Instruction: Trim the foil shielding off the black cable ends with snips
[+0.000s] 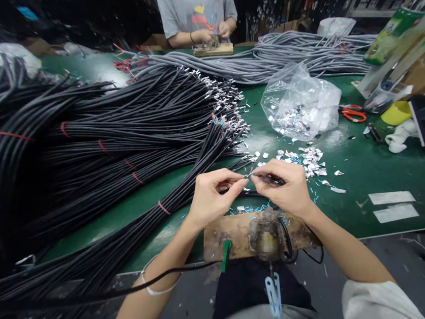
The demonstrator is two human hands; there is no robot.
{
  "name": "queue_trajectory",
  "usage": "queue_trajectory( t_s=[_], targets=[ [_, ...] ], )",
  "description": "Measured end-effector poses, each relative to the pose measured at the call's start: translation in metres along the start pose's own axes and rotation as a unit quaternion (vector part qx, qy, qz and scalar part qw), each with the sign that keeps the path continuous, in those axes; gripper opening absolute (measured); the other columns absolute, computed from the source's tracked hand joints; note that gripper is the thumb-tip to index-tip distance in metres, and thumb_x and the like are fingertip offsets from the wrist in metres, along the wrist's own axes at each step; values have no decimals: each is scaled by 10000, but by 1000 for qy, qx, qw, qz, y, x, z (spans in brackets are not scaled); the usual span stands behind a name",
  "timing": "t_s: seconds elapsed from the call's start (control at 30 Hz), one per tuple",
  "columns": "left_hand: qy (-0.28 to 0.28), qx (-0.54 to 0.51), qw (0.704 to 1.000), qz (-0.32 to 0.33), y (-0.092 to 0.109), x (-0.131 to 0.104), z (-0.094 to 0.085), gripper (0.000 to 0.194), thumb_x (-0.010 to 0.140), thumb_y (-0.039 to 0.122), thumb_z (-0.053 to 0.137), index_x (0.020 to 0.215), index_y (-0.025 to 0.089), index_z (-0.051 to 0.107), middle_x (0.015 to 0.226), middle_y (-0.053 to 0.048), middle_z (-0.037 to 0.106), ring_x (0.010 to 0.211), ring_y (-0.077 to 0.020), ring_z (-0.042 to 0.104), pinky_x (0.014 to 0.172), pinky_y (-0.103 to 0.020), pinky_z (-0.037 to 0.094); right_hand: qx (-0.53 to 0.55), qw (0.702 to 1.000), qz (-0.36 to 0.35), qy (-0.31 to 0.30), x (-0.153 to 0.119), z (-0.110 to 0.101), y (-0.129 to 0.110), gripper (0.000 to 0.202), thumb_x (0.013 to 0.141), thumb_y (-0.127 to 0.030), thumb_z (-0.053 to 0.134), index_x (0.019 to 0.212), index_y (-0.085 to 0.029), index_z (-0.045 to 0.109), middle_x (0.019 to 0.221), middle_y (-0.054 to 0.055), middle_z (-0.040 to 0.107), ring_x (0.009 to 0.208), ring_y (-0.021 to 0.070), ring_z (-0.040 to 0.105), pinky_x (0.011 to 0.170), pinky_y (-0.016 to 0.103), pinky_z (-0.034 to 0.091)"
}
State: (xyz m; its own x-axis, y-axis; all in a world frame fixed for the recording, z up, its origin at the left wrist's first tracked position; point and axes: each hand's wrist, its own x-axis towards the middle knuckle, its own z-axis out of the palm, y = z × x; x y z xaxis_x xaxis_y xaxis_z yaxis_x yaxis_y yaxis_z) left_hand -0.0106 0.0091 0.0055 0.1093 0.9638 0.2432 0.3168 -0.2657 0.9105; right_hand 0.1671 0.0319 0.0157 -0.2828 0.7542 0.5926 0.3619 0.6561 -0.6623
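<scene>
Wire end (248, 175) held between two hands

Fingertips of the left hand (213, 195) clamp it above the green table (349, 206); those of the right hand (288, 188) pinch its other side. Its short visible length runs hand to hand, neither clearly nearer.

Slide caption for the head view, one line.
Left hand and right hand pinch thin wires beside bundled black cables on a green table.

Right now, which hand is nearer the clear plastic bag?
Right. The right hand is below the clear plastic bag in view, silvery scraps partly between; the left hand is farther off, lower left of it.
</scene>
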Motion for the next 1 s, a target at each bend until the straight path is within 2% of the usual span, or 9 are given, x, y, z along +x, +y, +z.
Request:
queue_trajectory(
  t_s=[0.1, 0.2, 0.33, 0.43, 0.6, 0.67, 0.77, 0.83, 1.0],
  targets=[
    [-6, 0, 1000, 9, -1, 0, -1, 173, 784, 318, 651, 782, 151, 699, 684, -30, 661, 568, -103, 584, 492, -191, 447, 10, 1000, 6, -11, 0, 0, -1, 89, 718, -151, 608, 748, -180, 687, 679, 2, 658, 573, 100, 538, 543, 246, 407],
    [-10, -3, 999, 34, 0, 0, -3, 136, 788, 286, 648, 760, 158, 684, 663, -16, 636, 550, -93, 556, 493, -197, 430, 86, 993, 75, -31, 1, 1, -1, 67, 737, -210, 627, 712, -171, 675, 608, -15, 600, 517, 78, 465, 492, 232, 362],
    [3, 33, 992, 118, 3, 0, -4, 111, 768, 231, 669, 688, 161, 639, 628, 2, 590, 556, -91, 514, 513, -213, 407, 250, 939, 219, -88, 3, 5, 1, 219, 736, -360, 676, 681, -149, 653, 510, -46, 509, 432, 52, 367, 427, 217, 302],
    [50, 102, 980, 161, 6, -1, -4, 98, 769, 191, 662, 680, 167, 629, 642, -1, 594, 573, -96, 514, 525, -225, 400, 285, 918, 257, -99, 3, 7, 1, 297, 734, -434, 685, 666, -149, 641, 501, -47, 512, 423, 51, 373, 424, 218, 298],
    [100, 157, 965, 183, 12, -4, -1, 38, 774, 135, 645, 748, 162, 649, 678, -6, 607, 574, -84, 514, 500, -209, 396, 186, 959, 196, -88, -3, 8, -4, 307, 764, -452, 671, 672, -161, 629, 518, -48, 483, 469, 62, 366, 445, 224, 283],
    [117, 138, 970, 160, 13, -5, -1, 19, 773, 146, 652, 761, 161, 654, 675, -4, 595, 563, -80, 505, 455, -197, 370, 150, 972, 172, -65, -4, 6, -5, 274, 798, -446, 638, 829, -174, 652, 606, -32, 533, 512, 75, 405, 480, 227, 324],
    [147, 95, 974, 141, 13, -5, -2, 20, 763, 150, 668, 758, 166, 657, 670, 4, 591, 568, -81, 516, 437, -188, 368, 95, 986, 132, -24, -4, 2, -6, 316, 882, -399, 538, 1124, -205, 596, 899, 39, 634, 740, 127, 553, 666, 269, 435],
    [159, 79, 972, 153, 12, -5, -4, 39, 748, 135, 678, 754, 170, 662, 668, 9, 596, 579, -83, 534, 458, -188, 396, 62, 993, 100, -32, -3, 1, -7, 287, 907, -349, 503, 1135, -207, 606, 985, 61, 643, 856, 150, 576, 764, 301, 447],
    [168, 92, 964, 183, 10, -5, -5, 85, 723, 99, 692, 763, 170, 669, 682, 8, 621, 581, -85, 542, 465, -192, 406, 71, 992, 79, -74, -2, 2, -11, 241, 898, -302, 526, 1023, -171, 685, 810, 40, 661, 698, 122, 572, 662, 272, 451]
  ],
)
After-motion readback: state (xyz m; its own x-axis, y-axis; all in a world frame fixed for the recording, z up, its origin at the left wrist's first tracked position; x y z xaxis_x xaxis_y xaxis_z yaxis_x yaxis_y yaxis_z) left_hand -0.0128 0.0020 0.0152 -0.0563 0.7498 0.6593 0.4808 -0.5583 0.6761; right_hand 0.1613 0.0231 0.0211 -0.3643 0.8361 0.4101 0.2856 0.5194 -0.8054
